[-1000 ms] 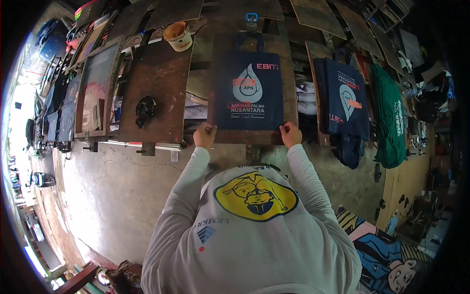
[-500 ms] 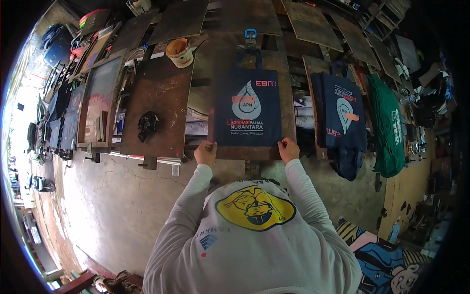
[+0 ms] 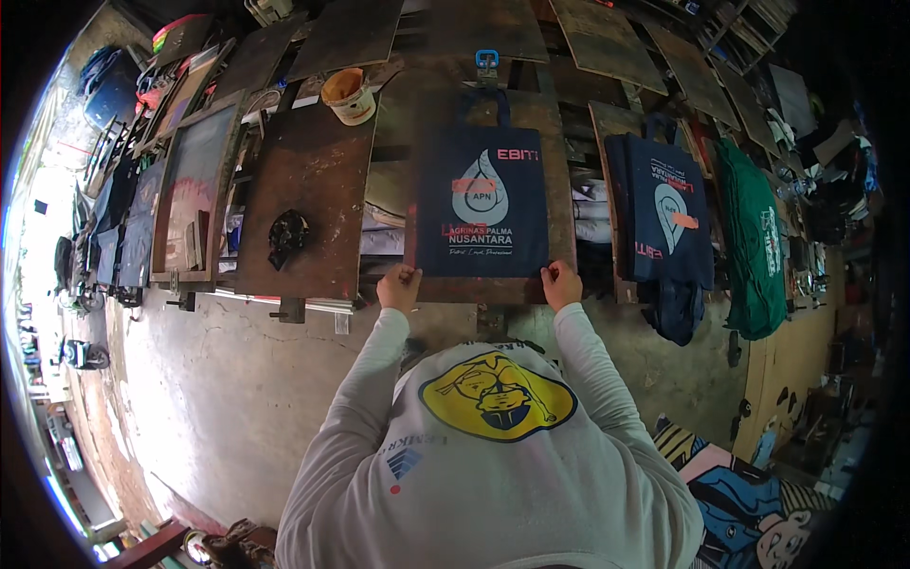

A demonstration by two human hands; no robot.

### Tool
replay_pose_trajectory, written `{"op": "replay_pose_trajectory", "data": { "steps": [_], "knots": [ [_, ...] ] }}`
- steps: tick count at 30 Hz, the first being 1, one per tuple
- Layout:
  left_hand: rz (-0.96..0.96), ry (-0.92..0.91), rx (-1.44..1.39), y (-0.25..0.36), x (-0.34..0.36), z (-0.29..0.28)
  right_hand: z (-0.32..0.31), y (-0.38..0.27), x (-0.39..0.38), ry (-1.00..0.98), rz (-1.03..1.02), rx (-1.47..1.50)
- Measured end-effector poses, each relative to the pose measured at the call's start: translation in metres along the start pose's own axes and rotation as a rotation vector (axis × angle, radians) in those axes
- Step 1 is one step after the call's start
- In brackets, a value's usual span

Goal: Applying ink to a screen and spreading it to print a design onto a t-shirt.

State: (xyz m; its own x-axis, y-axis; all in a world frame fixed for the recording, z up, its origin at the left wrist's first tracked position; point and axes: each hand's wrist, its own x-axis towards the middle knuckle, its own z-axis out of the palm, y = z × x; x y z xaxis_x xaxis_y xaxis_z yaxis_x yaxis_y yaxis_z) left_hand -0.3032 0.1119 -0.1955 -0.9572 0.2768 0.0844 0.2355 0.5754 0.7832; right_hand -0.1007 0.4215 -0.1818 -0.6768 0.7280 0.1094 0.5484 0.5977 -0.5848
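A navy cloth tote bag [image 3: 482, 213] with a white drop-shaped print and red printed marks lies flat on a dark brown board [image 3: 559, 190]. Its handle [image 3: 483, 106] points away from me. My left hand [image 3: 399, 287] has its fingers pinched at the bag's near left corner, by the board's front edge. At the near right corner, my right hand [image 3: 563, 285] pinches in the same way. Both hands are closed, with their thumbs toward the bag.
On the left board [image 3: 313, 190] sit a stained bucket [image 3: 349, 98] and a crumpled black bundle [image 3: 287, 239]. A framed screen [image 3: 194, 190] stands farther left. More navy bags [image 3: 668, 213] and a green cloth pile [image 3: 749, 242] hang over boards at right. A blue-handled clamp [image 3: 486, 63] is behind the bag.
The whole view has shifted very slightly. Both hands remain at the same near corners of the tote bag, and the bag lies in nearly the same place.
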Motion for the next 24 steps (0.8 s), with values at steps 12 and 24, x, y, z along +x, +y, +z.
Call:
{"op": "replay_pose_trajectory", "data": {
  "steps": [12, 24],
  "knots": [
    [-0.045, -0.018, -0.113, -0.0023, -0.0014, -0.0008, -0.0032, -0.0004, -0.0002, -0.015, -0.029, 0.038],
    [-0.019, 0.003, -0.094, 0.0000, -0.0007, -0.0031, -0.0064, -0.0046, 0.0000, -0.043, -0.001, 0.020]
  ]
}}
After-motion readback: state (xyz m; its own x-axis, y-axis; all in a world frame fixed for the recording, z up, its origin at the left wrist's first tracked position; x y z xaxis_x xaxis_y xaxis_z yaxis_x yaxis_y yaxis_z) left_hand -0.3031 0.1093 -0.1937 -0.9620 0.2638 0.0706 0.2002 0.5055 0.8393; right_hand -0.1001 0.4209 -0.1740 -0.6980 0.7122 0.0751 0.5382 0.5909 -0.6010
